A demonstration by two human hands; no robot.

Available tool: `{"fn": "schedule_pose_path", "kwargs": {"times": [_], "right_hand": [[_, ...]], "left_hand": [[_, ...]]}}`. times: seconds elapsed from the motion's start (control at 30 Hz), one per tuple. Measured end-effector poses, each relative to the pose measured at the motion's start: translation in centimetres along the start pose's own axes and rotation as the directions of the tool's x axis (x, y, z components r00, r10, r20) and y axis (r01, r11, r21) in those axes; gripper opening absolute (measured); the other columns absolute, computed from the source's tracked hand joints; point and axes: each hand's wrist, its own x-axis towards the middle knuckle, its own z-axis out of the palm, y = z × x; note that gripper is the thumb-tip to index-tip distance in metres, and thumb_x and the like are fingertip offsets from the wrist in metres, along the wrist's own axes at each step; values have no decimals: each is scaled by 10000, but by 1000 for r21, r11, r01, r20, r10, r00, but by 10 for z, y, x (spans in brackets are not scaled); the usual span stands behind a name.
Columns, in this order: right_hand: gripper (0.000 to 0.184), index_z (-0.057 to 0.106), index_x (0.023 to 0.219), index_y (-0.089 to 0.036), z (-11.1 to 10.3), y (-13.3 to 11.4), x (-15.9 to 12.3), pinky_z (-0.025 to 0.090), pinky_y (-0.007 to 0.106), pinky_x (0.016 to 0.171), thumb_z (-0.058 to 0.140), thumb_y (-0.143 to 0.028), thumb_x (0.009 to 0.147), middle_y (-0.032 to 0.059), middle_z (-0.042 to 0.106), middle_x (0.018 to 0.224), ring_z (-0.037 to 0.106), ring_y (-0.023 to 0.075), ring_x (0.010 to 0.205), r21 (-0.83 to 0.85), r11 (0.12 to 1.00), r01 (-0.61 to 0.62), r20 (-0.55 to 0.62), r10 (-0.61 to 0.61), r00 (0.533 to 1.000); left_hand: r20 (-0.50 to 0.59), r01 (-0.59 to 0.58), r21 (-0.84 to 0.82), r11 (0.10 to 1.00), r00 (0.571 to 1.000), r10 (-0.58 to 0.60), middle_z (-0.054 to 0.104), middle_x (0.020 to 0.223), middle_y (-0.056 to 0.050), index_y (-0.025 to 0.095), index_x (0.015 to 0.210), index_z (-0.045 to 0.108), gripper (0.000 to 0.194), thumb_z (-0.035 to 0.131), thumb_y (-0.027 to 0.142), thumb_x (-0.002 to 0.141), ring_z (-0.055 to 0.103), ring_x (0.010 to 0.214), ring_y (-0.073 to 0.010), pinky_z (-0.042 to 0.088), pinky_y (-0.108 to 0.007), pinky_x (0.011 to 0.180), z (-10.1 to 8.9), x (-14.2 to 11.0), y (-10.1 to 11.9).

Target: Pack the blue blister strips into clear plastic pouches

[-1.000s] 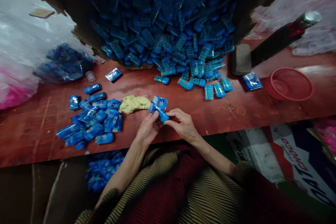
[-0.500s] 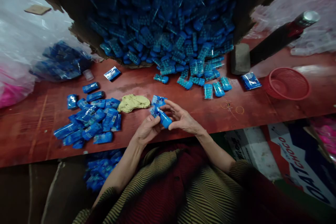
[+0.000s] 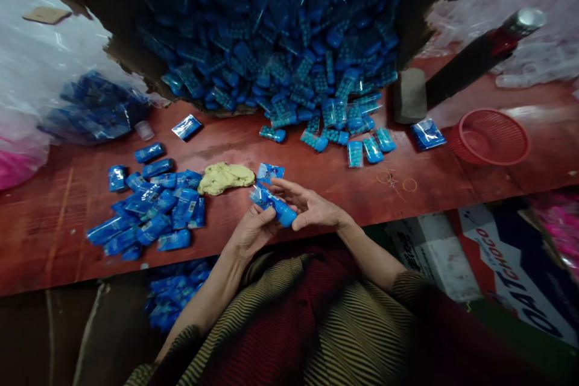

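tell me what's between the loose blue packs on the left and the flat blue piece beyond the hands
In the head view, a yellow-green lump lies between the blue packs and the flat blue piece.

Maroon-and-yellow top (image 3: 289, 338), dark-striped; small button (image 3: 302, 303); striped sleeves (image 3: 411, 288).

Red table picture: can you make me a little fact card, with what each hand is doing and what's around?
Left hand: holding a blue pack
Right hand: open beside that pack; touching it or not, I can't tell
Just beyond the hands: a flat blue packet
Left side: yellow lump, then a pile of blue packs
Far side: heap of blue-capped containers
Right side: red basket
Surface: red table
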Motion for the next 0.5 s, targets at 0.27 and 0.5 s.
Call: {"fn": "schedule_pose_path", "kwargs": {"times": [0.27, 0.5], "right_hand": [[917, 327, 1396, -312, 2, 2, -3, 318, 348, 1063, 793, -234, 610, 34, 399, 1409, 360, 195, 1311, -7, 998, -56, -38, 56, 998], [916, 310, 1407, -307, 2, -2, -7, 447, 294, 904, 768, -203, 621, 41, 455, 1334, 512, 175, 1125, 63, 990, -123, -44, 126, 991]], "left_hand": [[-47, -36, -18, 999, 998, 35, 712, 760, -31, 170, 1032, 635, 444, 782, 291, 631, 683, 796, -191, 532, -325, 818, 14, -5, -10], [-67, -1, -42, 999, 998, -2, 714, 897, -44, 163, 999, 639, 374, 761, 274, 663, 672, 842, -176, 517, -308, 846, 21, -11, -10]]}}
